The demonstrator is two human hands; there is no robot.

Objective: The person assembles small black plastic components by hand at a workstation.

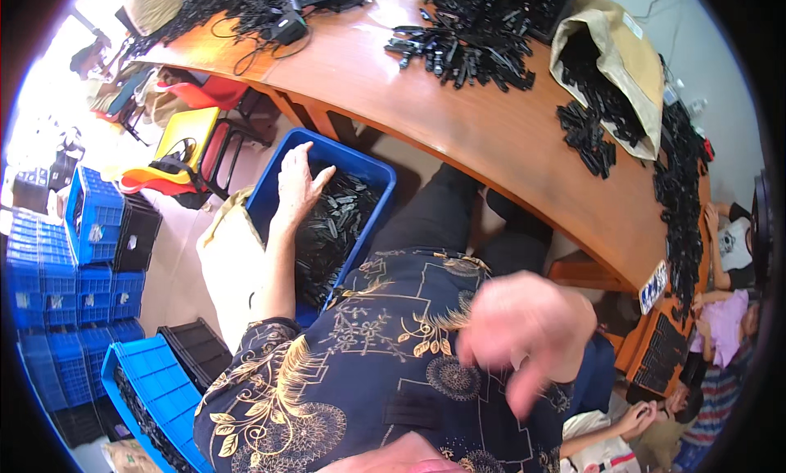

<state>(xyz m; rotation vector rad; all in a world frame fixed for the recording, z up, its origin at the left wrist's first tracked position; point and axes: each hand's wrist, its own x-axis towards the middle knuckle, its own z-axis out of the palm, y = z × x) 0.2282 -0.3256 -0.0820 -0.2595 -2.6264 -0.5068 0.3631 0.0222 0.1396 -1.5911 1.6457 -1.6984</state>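
Observation:
My left hand (300, 185) is over a deep blue plastic bin (390, 183) on the left, its fingers apart and nothing visible in them. Inside that bin lie a great many small, long black plastic pieces (337, 217), too small to name exactly. In front of my chest, above the dark patterned shirt (385, 325), is my right hand (528, 330). Motion blurs it, and its fingers look bent. Whether it holds anything cannot be made out.
A curved wooden table (458, 117) carries heaps of black pieces (471, 51) and an open sack (626, 43) spilling more. Blue crates (70, 289) are stacked at left, near a yellow chair (187, 137). Other people (725, 325) sit at the right.

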